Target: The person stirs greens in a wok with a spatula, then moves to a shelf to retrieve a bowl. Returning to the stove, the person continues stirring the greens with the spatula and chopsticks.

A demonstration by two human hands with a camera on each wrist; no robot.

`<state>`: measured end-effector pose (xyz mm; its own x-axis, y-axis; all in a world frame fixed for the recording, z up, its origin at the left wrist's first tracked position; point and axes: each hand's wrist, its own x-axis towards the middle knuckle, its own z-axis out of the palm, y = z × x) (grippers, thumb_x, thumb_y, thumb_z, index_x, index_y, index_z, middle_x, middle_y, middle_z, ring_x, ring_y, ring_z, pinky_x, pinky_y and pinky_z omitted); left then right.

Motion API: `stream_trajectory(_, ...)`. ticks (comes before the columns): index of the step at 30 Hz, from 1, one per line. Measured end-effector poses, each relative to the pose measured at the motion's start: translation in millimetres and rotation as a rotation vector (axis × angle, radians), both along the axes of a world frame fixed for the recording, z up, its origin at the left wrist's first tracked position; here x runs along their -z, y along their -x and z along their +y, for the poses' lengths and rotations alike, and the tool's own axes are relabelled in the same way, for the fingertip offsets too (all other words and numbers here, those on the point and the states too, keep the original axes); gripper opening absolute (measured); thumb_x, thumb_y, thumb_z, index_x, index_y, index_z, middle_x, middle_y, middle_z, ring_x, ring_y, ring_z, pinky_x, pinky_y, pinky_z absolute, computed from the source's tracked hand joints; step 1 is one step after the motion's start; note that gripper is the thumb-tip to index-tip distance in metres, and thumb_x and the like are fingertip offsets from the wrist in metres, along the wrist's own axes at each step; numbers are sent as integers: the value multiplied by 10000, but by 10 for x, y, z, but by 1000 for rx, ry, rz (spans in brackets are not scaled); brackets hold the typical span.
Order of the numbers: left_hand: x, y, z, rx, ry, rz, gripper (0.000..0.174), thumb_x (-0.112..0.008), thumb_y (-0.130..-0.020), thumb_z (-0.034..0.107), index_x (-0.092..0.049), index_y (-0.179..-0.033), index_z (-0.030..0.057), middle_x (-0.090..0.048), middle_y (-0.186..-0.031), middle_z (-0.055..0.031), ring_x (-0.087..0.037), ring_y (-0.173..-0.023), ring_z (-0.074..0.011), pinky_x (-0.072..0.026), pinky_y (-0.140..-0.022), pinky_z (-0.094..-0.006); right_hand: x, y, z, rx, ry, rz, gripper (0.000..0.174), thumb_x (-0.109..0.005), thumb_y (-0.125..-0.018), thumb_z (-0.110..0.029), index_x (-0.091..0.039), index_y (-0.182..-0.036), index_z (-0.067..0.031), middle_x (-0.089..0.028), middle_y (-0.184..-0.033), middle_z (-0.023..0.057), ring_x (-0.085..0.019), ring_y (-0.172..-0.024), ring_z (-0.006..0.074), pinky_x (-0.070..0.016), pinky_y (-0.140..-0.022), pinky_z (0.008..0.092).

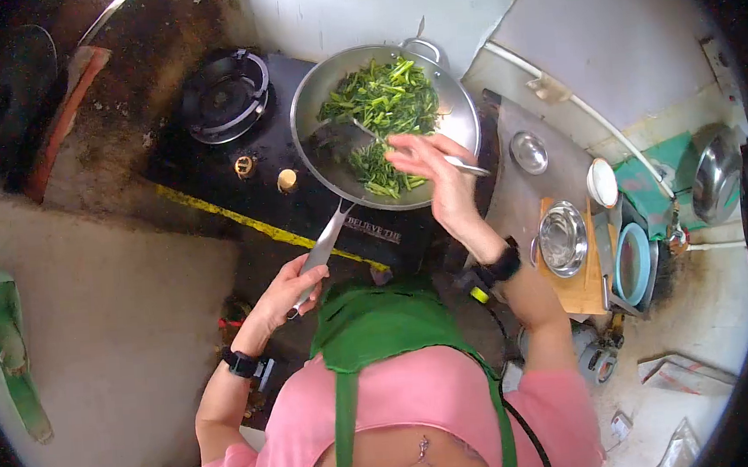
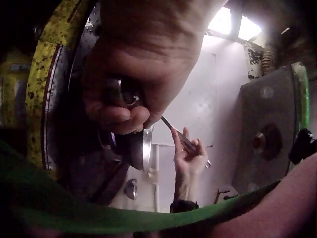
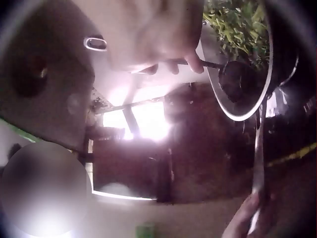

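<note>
A large steel wok (image 1: 303, 159) on the stove holds chopped green vegetables (image 1: 382, 98). My left hand (image 1: 290, 293) grips the wok's long handle (image 1: 329, 237); in the left wrist view the fingers of that hand (image 2: 136, 74) curl round the handle's end. Over the wok's right side, my right hand (image 1: 442, 190) holds the thin metal handle of a spatula (image 1: 469, 168). The dark spatula head (image 3: 237, 79) lies inside the wok at its left, beside the vegetables, in the right wrist view. The right hand's palm is turned partly upward in the left wrist view.
An unused burner (image 1: 226, 96) is left of the wok, with two knobs near it. To the right are a small metal bowl (image 1: 529, 152), a white bowl (image 1: 601, 183), a steel basin (image 1: 563, 238) on a wooden board (image 1: 576, 296), a knife and a blue basin (image 1: 632, 265).
</note>
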<state>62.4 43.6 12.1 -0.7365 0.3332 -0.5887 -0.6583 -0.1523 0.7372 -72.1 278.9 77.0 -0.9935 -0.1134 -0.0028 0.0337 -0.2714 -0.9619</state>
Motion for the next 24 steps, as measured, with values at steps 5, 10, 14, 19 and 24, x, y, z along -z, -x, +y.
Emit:
stream_trajectory(5, 20, 4, -12, 24, 12, 14, 267, -574, -879, 305, -488, -945, 61, -458, -556, 9, -402, -389, -80, -293, -340, -214, 247, 477, -98, -68, -140, 316, 171, -554, -881, -127, -641, -890, 20, -651, -987, 98, -610, -851, 139, -485, -758, 251)
stream_trajectory(10, 48, -10, -8, 9, -3, 16, 273, -577, -877, 303, -480, -950, 58, -459, -560, 9, -399, -386, -82, -288, -335, -215, -71, 104, 431, -251, -519, 354, 154, -550, -855, -100, -635, -784, 7, -658, -966, 94, -594, -861, 126, -455, -761, 250)
stream_trajectory(14, 53, 10, -9, 20, -19, -14, 256, -581, -874, 278, -471, -947, 59, -459, -556, 9, -398, -382, -82, -286, -328, -215, -736, -238, 868, -286, -487, 378, 152, -555, -851, -110, -630, -776, -1, -665, -940, 82, -586, -812, 115, -453, -717, 244)
stream_trajectory(19, 33, 3, -12, 33, -30, 12, 230, -576, -875, 258, -470, -930, 61, -463, -554, 10, -399, -379, -83, -290, -326, -216, -419, -416, 725, -262, -783, 358, 145, -569, -848, -84, -591, -738, 7, -659, -970, 116, -586, -770, 121, -457, -676, 257)
stream_trajectory(24, 22, 13, 1, 17, -35, -3, 210, -565, -882, 256, -467, -887, 70, -451, -552, 10, -388, -379, -74, -291, -341, -202, -142, -11, 543, 22, -289, 310, 123, -578, -852, -87, -605, -777, 7, -653, -972, 117, -590, -816, 127, -465, -724, 255)
